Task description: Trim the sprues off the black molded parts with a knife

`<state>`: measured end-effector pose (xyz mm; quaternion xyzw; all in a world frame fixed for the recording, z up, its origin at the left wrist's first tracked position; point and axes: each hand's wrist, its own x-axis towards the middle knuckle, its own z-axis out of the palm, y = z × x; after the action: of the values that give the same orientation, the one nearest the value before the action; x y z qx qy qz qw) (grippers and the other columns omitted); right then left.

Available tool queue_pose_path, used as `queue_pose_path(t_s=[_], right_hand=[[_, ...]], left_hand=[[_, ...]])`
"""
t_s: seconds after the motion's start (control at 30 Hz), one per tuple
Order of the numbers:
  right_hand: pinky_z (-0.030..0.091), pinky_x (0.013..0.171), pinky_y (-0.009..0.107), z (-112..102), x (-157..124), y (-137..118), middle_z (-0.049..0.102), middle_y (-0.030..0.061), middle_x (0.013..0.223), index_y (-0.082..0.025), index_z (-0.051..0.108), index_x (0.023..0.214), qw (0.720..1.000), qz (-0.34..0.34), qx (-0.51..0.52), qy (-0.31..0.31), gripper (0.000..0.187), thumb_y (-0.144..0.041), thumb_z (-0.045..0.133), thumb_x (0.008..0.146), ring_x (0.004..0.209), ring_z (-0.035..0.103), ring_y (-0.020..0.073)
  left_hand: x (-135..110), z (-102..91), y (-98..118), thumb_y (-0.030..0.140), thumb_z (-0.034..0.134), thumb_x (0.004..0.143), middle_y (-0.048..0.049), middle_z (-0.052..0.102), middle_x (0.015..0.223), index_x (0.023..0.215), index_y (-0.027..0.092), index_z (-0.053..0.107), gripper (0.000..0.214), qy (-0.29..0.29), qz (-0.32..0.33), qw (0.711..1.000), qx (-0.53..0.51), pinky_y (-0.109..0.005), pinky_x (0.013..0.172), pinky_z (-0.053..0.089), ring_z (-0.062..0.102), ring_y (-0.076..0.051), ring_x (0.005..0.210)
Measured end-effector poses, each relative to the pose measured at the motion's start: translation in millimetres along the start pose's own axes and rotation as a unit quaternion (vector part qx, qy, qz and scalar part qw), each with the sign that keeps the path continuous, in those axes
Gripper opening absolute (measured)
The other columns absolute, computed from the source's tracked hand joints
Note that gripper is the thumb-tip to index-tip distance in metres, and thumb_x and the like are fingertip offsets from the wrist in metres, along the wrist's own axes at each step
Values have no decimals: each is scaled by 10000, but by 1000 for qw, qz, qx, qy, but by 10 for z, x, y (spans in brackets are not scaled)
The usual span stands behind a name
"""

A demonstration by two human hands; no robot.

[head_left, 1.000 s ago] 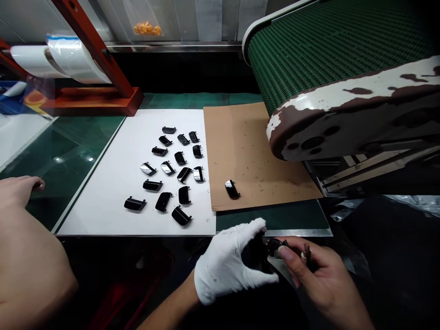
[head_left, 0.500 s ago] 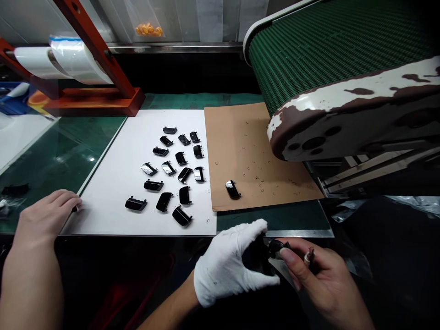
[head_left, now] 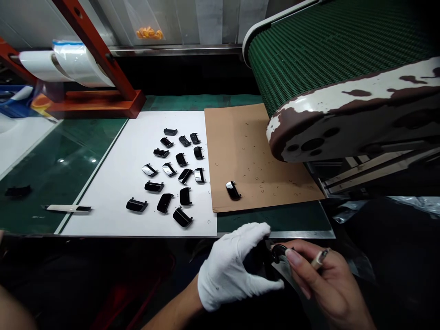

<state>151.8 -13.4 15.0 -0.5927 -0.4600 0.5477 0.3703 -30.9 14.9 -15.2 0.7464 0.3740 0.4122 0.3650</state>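
Note:
My left hand (head_left: 237, 268), in a white glove, curls around a dark plastic part (head_left: 263, 256), mostly hidden in shadow. Bare, my right hand (head_left: 321, 277) pinches a glossy black curved piece (head_left: 279, 251) between thumb and forefinger, right against that part. Whether the two are joined I cannot tell. A slim pale-handled tool (head_left: 319, 259) is tucked between the fingers of the same hand. Beyond my hands, a single glossy black plastic part (head_left: 233, 190) rests on brown cardboard (head_left: 237, 137). Several similar black parts (head_left: 164, 202) are spread over the white sheet (head_left: 110, 183).
A green conveyor belt (head_left: 326, 50) with a chipped frame juts in at the right. Plastic film rolls (head_left: 79, 62) hang on an orange stand (head_left: 99, 107). On the left lie a white knife-like tool (head_left: 67, 208) and a black part (head_left: 18, 191). Another person's arm (head_left: 13, 307) is at lower left.
The other person's hand has drawn back from the table's left side, leaving the white knife-like tool in view. My hands have shifted slightly right, and the pale-handled tool has turned in my right fingers.

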Motion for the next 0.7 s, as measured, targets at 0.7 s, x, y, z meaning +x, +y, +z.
queue_pose_path(t_s=[0.7], right_hand=[[105, 308, 180, 106, 212, 355, 550, -45, 539, -209, 619, 643, 941, 74, 325, -52, 371, -567, 711, 673, 281, 141, 3]], left_hand=[[-33, 292, 36, 452, 862, 641, -84, 735, 1113, 1269, 194, 569, 740, 108, 15, 994, -16, -456, 1042, 509, 667, -315, 1107]])
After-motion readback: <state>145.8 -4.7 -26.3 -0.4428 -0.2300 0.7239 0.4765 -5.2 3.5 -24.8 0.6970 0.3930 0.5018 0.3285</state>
